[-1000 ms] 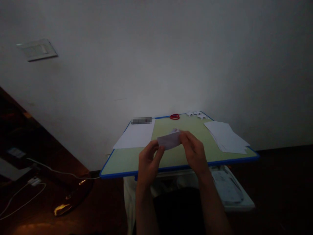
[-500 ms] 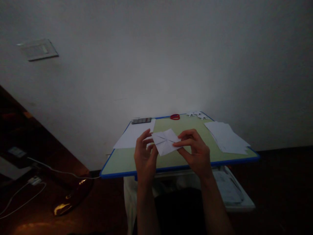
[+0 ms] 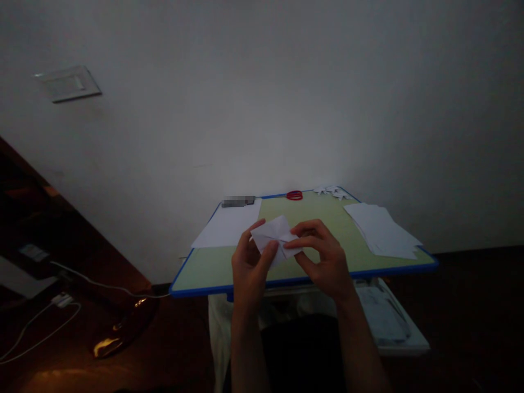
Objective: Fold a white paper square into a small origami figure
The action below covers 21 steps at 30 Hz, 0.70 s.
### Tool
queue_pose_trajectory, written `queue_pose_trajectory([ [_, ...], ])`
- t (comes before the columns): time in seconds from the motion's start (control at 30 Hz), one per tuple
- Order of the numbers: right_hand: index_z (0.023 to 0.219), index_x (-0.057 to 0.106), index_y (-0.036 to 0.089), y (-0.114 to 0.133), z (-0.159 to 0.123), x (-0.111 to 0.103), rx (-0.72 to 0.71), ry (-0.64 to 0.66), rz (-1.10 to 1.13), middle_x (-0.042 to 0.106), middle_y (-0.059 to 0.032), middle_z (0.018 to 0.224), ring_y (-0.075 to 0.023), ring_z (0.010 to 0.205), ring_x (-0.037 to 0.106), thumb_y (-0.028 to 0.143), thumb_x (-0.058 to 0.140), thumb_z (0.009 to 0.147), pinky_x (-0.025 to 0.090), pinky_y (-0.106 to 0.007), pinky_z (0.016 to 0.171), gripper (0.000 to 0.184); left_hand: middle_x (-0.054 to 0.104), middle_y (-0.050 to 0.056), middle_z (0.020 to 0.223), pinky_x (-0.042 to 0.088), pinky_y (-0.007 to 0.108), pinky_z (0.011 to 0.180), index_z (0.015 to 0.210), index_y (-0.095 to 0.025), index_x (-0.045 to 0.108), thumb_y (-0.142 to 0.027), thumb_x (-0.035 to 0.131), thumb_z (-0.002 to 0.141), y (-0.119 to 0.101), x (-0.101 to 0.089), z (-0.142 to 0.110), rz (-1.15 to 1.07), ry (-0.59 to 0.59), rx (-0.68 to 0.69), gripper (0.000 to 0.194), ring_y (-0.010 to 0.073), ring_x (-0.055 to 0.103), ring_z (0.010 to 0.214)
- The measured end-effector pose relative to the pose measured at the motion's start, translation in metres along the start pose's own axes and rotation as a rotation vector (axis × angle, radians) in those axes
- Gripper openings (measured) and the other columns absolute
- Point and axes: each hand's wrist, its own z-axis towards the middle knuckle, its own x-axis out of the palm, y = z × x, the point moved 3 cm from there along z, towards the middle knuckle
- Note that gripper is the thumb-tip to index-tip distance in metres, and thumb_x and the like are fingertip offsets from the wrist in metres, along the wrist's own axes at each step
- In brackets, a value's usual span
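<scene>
A small folded square of white paper [image 3: 277, 227] is held up above the near part of the table, its flaps meeting at the middle. My left hand [image 3: 251, 267] is closed on its left side, with the thumb lying over the front face near the centre and the fingers behind. On the right side, my right hand [image 3: 321, 256] pinches the paper between thumb and fingers. Parts of the lower edge are covered by the left thumb.
On the green table [image 3: 229, 267] with a blue rim lie white sheets [image 3: 382, 232] at the right and another white sheet [image 3: 229, 229] at the left. A phone [image 3: 238, 201], red-handled scissors [image 3: 294, 195] and several small folded paper pieces [image 3: 332, 191] sit along the back edge by the wall.
My left thumb has moved from the paper's left edge onto its front, near the centre. The paper has tilted and its flaps look slightly raised. The right hand keeps its pinch.
</scene>
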Motion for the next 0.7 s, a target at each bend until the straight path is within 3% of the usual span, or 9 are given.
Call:
queue_pose_trajectory([
  [0.23,0.123,0.073,0.031,0.0033,-0.0013,-0.0025,0.004,0.089,0.032,0.062,-0.0086,0.124,-0.0255,0.112,0.063,0.007,0.062,0.087,0.055,-0.045,0.095,0.044,0.077,0.006,0.096,0.06,0.03,0.077,0.14,-0.023,0.052,-0.029,0.082,0.081,-0.0029,-0.0022,-0.0003,-0.007,-0.059,-0.001,0.068,0.0202,0.075,0.086],
  [0.37,0.123,0.072,0.03,0.0011,-0.0022,-0.0033,-0.002,0.076,0.05,0.063,-0.0086,0.124,-0.0255,0.113,0.064,0.009,0.065,0.088,0.055,-0.045,0.098,0.042,0.076,0.006,0.097,0.06,0.03,0.077,0.134,-0.022,0.057,-0.028,0.083,0.08,-0.001,-0.0027,-0.0009,0.007,-0.044,-0.006,0.06,0.0206,0.075,0.088],
  [0.7,0.112,0.077,0.031,-0.0016,-0.0014,-0.0042,-0.029,0.095,-0.013,0.069,-0.0071,0.118,-0.0212,0.103,0.068,0.014,0.066,0.095,0.059,-0.04,0.087,0.027,0.074,0.005,0.095,0.058,0.027,0.075,0.128,-0.021,0.061,-0.027,0.082,0.079,0.0035,-0.0049,0.0012,-0.002,-0.084,0.011,0.054,0.0184,0.072,0.086],
])
